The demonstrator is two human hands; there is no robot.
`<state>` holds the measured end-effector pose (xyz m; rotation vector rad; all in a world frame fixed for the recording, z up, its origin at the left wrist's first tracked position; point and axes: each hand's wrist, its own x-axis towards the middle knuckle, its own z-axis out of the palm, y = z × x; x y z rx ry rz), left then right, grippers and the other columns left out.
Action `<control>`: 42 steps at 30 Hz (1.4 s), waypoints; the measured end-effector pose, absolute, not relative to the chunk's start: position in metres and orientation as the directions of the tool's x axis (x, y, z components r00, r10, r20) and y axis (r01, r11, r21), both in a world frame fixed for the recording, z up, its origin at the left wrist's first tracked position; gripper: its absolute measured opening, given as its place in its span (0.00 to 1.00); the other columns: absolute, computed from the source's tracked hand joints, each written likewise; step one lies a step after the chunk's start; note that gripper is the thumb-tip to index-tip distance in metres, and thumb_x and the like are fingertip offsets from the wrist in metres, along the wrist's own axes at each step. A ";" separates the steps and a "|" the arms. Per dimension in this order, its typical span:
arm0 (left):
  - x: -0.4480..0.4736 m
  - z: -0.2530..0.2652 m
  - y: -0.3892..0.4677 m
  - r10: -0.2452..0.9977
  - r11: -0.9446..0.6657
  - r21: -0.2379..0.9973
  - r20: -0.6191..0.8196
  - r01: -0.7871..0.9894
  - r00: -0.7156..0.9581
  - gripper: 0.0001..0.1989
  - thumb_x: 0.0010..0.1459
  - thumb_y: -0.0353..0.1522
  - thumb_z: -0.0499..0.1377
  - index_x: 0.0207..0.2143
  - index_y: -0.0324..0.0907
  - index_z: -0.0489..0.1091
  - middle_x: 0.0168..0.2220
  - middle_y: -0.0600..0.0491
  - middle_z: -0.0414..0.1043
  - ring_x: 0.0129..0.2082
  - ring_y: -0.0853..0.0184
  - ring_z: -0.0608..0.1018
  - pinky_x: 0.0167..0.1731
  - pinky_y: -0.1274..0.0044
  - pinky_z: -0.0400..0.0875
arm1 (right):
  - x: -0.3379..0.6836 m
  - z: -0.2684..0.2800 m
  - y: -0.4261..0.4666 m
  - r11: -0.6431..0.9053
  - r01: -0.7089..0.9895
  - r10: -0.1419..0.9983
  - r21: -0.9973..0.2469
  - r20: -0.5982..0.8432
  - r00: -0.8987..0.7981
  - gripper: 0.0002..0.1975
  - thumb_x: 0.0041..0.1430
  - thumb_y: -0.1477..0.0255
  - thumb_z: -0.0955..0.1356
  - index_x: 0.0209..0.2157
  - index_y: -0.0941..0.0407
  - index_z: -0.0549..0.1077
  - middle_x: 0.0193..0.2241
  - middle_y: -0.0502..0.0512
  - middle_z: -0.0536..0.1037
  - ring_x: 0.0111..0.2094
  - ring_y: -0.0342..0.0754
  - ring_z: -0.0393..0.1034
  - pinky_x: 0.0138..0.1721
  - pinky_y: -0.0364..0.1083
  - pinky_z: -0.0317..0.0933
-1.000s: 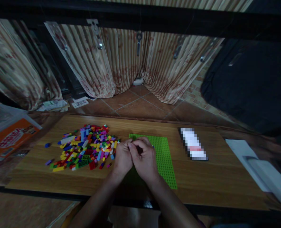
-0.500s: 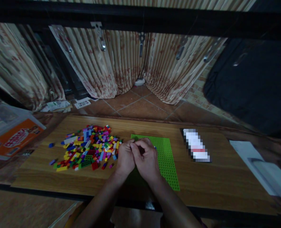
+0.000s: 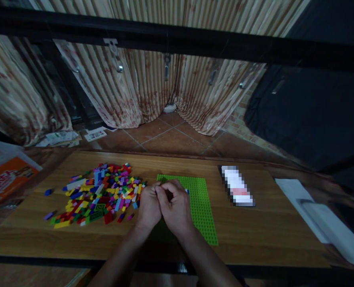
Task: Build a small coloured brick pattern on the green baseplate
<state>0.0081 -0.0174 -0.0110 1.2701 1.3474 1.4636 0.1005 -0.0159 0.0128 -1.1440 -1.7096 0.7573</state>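
Note:
My left hand (image 3: 149, 207) and my right hand (image 3: 176, 205) meet over the left part of a green studded baseplate (image 3: 205, 211). Both are closed, fingers curled and thumbs side by side; whatever they pinch is hidden behind them. Just past the right hand's knuckles, a small blue and white brick (image 3: 187, 191) shows on the baseplate. To the left of my left hand lies a loose heap of multicoloured toy bricks (image 3: 105, 191), with a few strays around its edge.
A phone with a blurred screen (image 3: 237, 186) lies right of the baseplate on the wooden table (image 3: 269, 231). White paper (image 3: 296, 199) and a white device (image 3: 335, 227) are at the right edge. A plastic tub with an orange label (image 3: 9, 179) stands at far left. Striped curtains (image 3: 153, 87) hang behind.
The camera view has shifted, so the whole scene sits slightly lower and further left. My hands keep nearly the same closed pose over the baseplate.

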 end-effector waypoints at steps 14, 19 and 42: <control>0.008 -0.013 -0.015 0.970 -0.139 0.986 0.155 0.095 -0.189 0.11 0.48 0.31 0.57 0.15 0.39 0.63 0.16 0.58 0.61 0.19 0.73 0.64 0.19 0.82 0.61 | 0.100 0.011 -0.014 0.334 0.415 0.942 -0.846 0.314 -0.118 0.07 0.58 0.73 0.65 0.27 0.54 0.73 0.29 0.51 0.74 0.32 0.44 0.69 0.36 0.43 0.61; 0.009 -0.014 -0.013 0.967 -0.165 0.976 0.188 0.139 -0.174 0.12 0.48 0.30 0.56 0.14 0.39 0.62 0.16 0.58 0.60 0.19 0.73 0.64 0.18 0.82 0.61 | 0.100 0.010 -0.013 0.317 0.430 0.947 -0.845 0.306 -0.096 0.06 0.58 0.73 0.65 0.28 0.55 0.73 0.30 0.52 0.75 0.33 0.45 0.70 0.37 0.44 0.61; 0.015 -0.010 -0.014 0.964 -0.139 0.975 0.174 0.175 -0.202 0.13 0.47 0.31 0.54 0.12 0.39 0.59 0.14 0.58 0.57 0.16 0.74 0.59 0.16 0.83 0.57 | 0.103 0.009 -0.012 0.302 0.487 0.951 -0.819 0.292 -0.099 0.07 0.58 0.72 0.65 0.28 0.55 0.74 0.29 0.52 0.75 0.32 0.45 0.70 0.36 0.44 0.61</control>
